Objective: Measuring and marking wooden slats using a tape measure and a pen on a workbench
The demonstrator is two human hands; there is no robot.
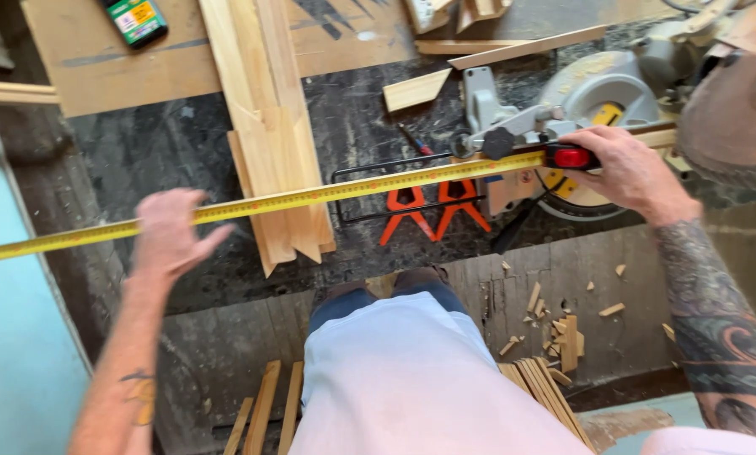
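Stretching a yellow tape measure [310, 196] above the workshop floor.
The right hand [626, 173] is gripping the tape's case beside the miter saw [597, 93]; the left hand [171, 232] is hovering spread-fingered at the blade, over stacked wooden strips [272, 126].

Both arms are bare, no sleeves or gloves on the hands. The right forearm [715, 337] carries dense dark tattoos with curved patterns; the left forearm [138, 392] has one small tattoo. A pale apron [411, 379] covers blue jeans [352, 299] above brown shoes [420, 276].
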